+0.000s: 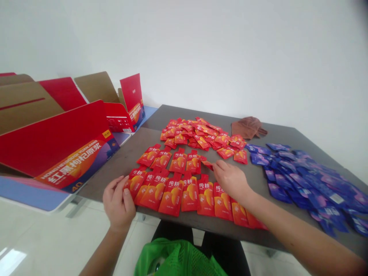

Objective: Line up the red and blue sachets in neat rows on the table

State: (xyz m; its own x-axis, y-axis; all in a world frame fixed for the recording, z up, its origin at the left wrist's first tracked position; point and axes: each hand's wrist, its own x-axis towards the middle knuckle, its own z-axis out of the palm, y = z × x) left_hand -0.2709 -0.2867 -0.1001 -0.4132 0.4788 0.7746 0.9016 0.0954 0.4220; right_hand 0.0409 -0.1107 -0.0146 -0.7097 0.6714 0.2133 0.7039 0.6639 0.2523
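My left hand (119, 201) is at the near left table edge, fingers curled and thumb against the left edge of a red pouch (135, 182), which ends a front row. My right hand (230, 176) pinches another red pouch (207, 163), tilted and partly hidden by the fingers, above the right end of a shorter second row. Red pouches printed with orange fruit lie face up in both rows; in the front row, some overlap, like this pouch (155, 191). My right forearm covers part of that row's right end. Behind the rows sits a loose red pouch heap (198, 132).
Blue-purple pouches (299, 172) are piled on the right of the dark table (129, 149). A brown cloth (248, 127) lies at the back. Open red cardboard boxes (71, 153) stand left on a blue-topped surface (34, 196). A white wall (215, 53) rises behind.
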